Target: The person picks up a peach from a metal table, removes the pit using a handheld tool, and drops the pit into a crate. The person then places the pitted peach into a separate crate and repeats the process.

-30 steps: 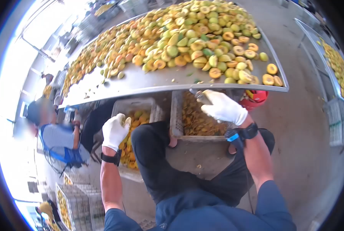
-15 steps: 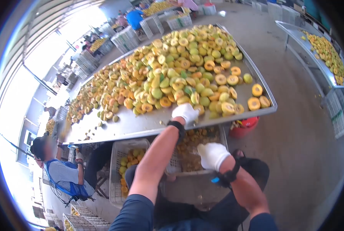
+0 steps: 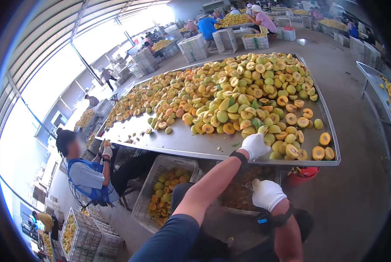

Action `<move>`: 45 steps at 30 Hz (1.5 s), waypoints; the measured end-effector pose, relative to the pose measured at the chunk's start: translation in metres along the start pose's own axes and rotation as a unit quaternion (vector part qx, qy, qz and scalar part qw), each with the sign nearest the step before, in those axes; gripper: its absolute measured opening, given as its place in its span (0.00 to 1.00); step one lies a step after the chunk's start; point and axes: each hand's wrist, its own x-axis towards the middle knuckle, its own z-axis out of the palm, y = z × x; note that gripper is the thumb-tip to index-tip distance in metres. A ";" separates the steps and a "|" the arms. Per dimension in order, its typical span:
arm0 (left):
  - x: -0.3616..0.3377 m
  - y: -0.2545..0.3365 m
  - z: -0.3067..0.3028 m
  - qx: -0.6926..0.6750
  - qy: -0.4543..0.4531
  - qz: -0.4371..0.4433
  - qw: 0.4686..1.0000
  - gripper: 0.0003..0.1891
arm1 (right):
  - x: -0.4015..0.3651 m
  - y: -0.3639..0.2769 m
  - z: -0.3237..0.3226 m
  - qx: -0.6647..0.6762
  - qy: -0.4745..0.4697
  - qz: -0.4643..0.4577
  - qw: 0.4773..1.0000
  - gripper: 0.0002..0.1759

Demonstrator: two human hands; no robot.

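A heap of halved yellow-green fruit (image 3: 230, 100) covers much of a metal table (image 3: 186, 142). My left hand (image 3: 255, 146), in a white glove, reaches over the table's near edge, its fingers closed at the fruit halves; whether it holds one is hidden. My right hand (image 3: 267, 194), also gloved, is lower, above a crate of fruit pieces (image 3: 237, 192) below the edge. Its fingers are wrapped round a small thin object that I cannot make out. The two hands are apart.
A crate of fruit (image 3: 145, 201) stands beside my legs. To the left sits a co-worker (image 3: 88, 170) in a blue vest. A red bucket (image 3: 303, 174) is under the right corner. Stacked crates (image 3: 90, 233) stand at lower left; another table (image 3: 379, 85) is at right.
The view has tilted up and turned left, showing more of the background. My left hand is still at the near fruit, now farther right along the edge. My right hand remains above the lower crate.
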 end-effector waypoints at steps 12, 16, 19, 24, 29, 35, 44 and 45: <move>-0.112 -0.101 -0.040 -0.601 -0.034 -0.092 0.793 0.24 | 0.020 -0.004 0.013 0.043 0.180 -0.070 0.980 0.16; -0.117 -0.113 -0.036 -0.730 -0.058 -0.120 0.670 0.35 | 0.023 -0.019 0.018 0.102 0.250 -0.101 0.957 0.10; -0.117 -0.111 -0.029 -0.766 -0.068 -0.101 0.632 0.37 | 0.026 -0.027 0.021 0.124 0.256 -0.091 0.954 0.10; -0.115 -0.109 -0.015 -0.781 -0.035 -0.075 0.620 0.30 | 0.042 -0.033 0.029 0.145 0.262 -0.085 0.950 0.10; -0.116 -0.099 -0.014 -0.815 0.010 -0.072 0.575 0.26 | 0.053 -0.043 0.039 0.138 0.252 -0.078 0.955 0.10; -0.115 -0.111 -0.012 -0.847 -0.027 -0.010 0.531 0.26 | 0.062 -0.053 0.041 0.177 0.344 -0.124 0.914 0.10; -0.129 -0.085 -0.007 -0.800 0.016 -0.022 0.600 0.29 | 0.068 -0.051 0.026 0.213 0.426 -0.131 0.869 0.10; -0.130 -0.085 -0.007 -0.802 0.015 -0.013 0.597 0.29 | 0.069 -0.051 0.027 0.189 0.426 -0.124 0.876 0.10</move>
